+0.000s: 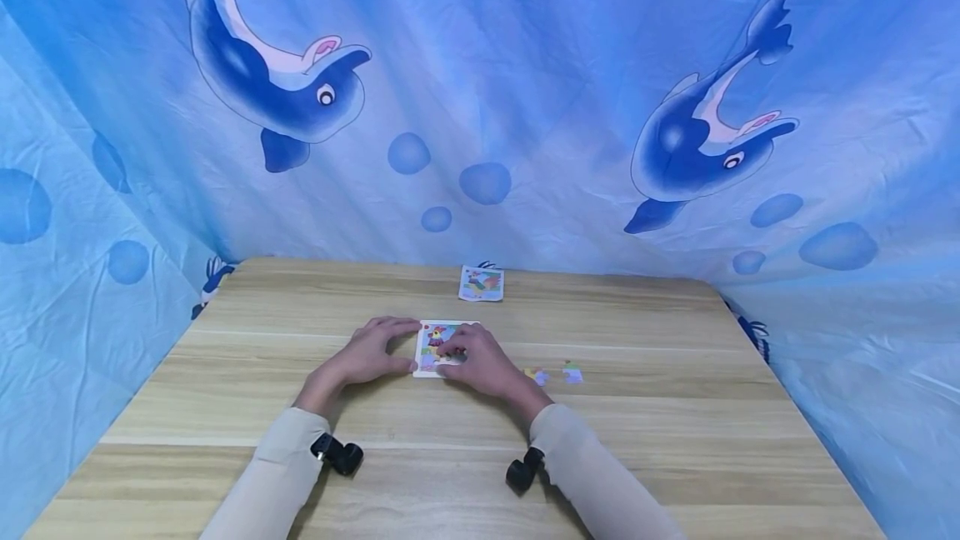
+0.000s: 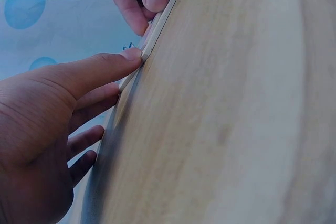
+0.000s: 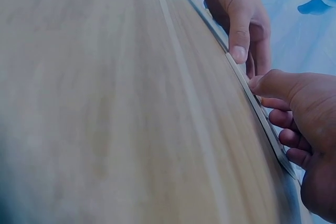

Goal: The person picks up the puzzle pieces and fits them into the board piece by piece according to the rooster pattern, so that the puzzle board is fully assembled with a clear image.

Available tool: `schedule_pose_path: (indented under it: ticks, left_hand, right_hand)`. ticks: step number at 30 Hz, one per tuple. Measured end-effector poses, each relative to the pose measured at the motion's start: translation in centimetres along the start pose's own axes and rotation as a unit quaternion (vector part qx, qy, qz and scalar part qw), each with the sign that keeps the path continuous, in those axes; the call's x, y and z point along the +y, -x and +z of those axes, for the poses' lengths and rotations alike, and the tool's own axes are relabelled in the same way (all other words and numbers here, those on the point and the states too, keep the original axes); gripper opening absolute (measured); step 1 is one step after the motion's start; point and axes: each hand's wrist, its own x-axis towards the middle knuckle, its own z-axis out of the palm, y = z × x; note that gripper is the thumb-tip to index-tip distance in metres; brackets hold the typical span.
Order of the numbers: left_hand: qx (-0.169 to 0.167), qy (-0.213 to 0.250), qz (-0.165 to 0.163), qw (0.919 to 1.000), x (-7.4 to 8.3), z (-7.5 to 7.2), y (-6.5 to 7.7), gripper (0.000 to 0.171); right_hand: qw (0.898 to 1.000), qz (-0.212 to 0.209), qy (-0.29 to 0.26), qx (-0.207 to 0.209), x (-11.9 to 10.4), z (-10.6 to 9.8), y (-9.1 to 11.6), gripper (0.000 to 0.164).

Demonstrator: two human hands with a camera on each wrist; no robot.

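A small jigsaw puzzle in a white-edged tray (image 1: 428, 374) lies on the table with a colourful cartoon picture in it. My left hand (image 1: 372, 350) stands at its left side, thumb at the lower corner and forefinger at the upper one. In the left wrist view the left thumb (image 2: 113, 67) touches the tray's edge, fingers spread and nearly straight. Over the tray's right half bends my right hand (image 1: 480, 361), fingers curled and tips on the picture. Its thumb (image 3: 270, 83) is at the near edge. I cannot tell whether a piece is between those fingertips.
Two loose jigsaw pieces, a yellow and lilac one (image 1: 537, 376) and a green and lilac one (image 1: 572, 372), lie right of the right hand. A picture card (image 1: 481, 284) is at the table's far edge. Behind hangs a blue dolphin-print curtain (image 1: 525, 107).
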Motion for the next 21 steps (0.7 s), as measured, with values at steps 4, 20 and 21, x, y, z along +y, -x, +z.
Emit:
schedule_pose_path:
  ticks: [4,20,21]
  left_hand:
    - [0.001,0.0,0.001,1.0,0.0,-0.02,-0.01,0.071]
    - [0.002,0.005,-0.001,1.0,0.04,-0.1,0.0,0.072]
    - [0.002,0.004,-0.001,1.0,0.06,-0.11,0.01,0.072]
  right_hand:
    - [1.0,0.0,0.001,-0.002,-0.06,0.02,-0.07,0.024]
    - [1.0,0.007,-0.001,-0.011,-0.6,-0.33,-0.07,0.027]
    - [1.0,0.005,-0.005,-0.009,-0.61,-0.31,-0.1,0.026]
